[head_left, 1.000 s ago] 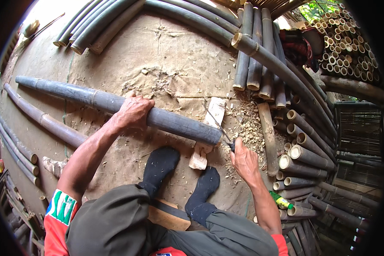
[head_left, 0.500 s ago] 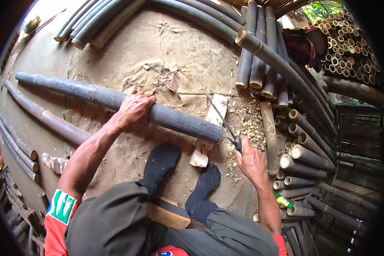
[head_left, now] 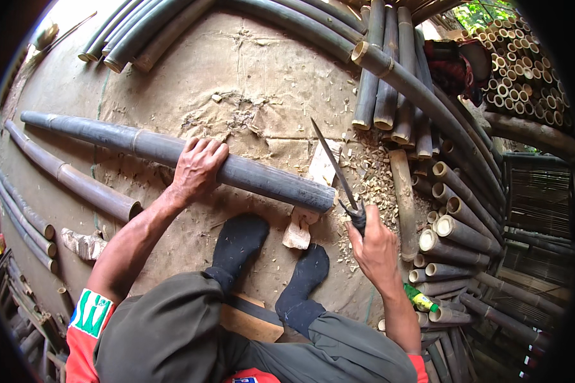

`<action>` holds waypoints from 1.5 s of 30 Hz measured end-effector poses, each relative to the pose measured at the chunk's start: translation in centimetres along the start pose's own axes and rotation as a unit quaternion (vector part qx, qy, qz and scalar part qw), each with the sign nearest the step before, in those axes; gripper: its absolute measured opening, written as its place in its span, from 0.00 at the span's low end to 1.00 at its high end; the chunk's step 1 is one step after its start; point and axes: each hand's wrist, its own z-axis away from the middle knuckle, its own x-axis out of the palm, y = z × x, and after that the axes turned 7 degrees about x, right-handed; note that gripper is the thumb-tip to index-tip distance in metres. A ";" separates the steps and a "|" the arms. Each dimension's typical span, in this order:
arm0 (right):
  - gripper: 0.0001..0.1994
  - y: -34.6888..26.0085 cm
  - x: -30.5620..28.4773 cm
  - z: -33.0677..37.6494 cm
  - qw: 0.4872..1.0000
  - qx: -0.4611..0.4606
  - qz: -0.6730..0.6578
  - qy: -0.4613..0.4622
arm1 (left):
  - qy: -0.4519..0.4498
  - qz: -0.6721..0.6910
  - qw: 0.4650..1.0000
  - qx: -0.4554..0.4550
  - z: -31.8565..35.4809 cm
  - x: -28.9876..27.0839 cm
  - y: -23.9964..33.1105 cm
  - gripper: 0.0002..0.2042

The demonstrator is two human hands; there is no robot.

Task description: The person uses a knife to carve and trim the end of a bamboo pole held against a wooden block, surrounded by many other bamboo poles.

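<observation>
A long dark bamboo pole (head_left: 262, 177) lies slanting across in front of me, its right end propped on a pale wooden block (head_left: 297, 231). My left hand (head_left: 200, 167) is wrapped over the pole near its middle. In my right hand (head_left: 374, 246) is a knife (head_left: 334, 159) with a long dark blade and a dark wrapped handle. The blade points up and to the left, just beyond the pole's right end, and a narrow gap seems to part them. Pale wood chips (head_left: 380, 182) lie scattered to the right of that end.
Cut bamboo poles (head_left: 460, 236) are stacked at the right, with a green bottle (head_left: 420, 298) among them. More poles (head_left: 153, 35) lie at the far left, and another pole (head_left: 76, 175) rests left of mine. My feet in dark socks (head_left: 241, 242) are close to the block.
The knife blade has swung upward and turned, showing more of its flat side. My right hand has shifted slightly. The pole and my left hand have moved slightly to the left.
</observation>
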 end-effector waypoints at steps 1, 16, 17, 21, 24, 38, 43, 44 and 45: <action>0.15 -0.7 -0.2 0.0 0.997 -0.056 -0.032 0.044 | 0.014 -0.018 1.000 -0.003 0.5 0.1 0.3 0.18; 0.17 0.5 -0.1 -1.1 0.998 -0.059 -0.017 0.015 | 0.081 -0.094 0.991 -0.038 1.8 1.2 2.1 0.21; 0.16 2.3 1.6 -1.1 0.998 0.000 0.038 -0.041 | 0.073 -0.089 0.993 -0.040 1.7 1.2 2.2 0.21; 0.15 6.9 3.1 -0.4 0.984 0.057 0.123 -0.113 | 0.049 -0.066 0.996 -0.026 1.1 0.0 2.6 0.25; 0.17 3.1 -0.1 -0.2 0.996 0.022 0.056 -0.063 | -0.116 0.036 0.992 -0.022 -1.1 -3.3 0.9 0.27; 0.19 4.1 0.9 -0.6 0.991 0.036 0.105 -0.078 | -0.097 0.045 0.994 -0.021 -0.4 -1.6 0.3 0.15; 0.18 0.4 0.5 -0.3 0.981 -0.156 -0.016 0.116 | -0.035 -0.004 0.999 -0.003 0.4 -0.8 0.6 0.13; 0.18 2.0 2.0 -0.1 0.995 -0.074 0.051 0.038 | -0.033 0.001 0.999 0.000 0.2 -0.6 0.7 0.13; 0.18 3.9 3.7 -0.1 0.992 0.009 0.116 -0.039 | -0.030 0.005 1.000 0.002 0.0 -0.5 0.8 0.13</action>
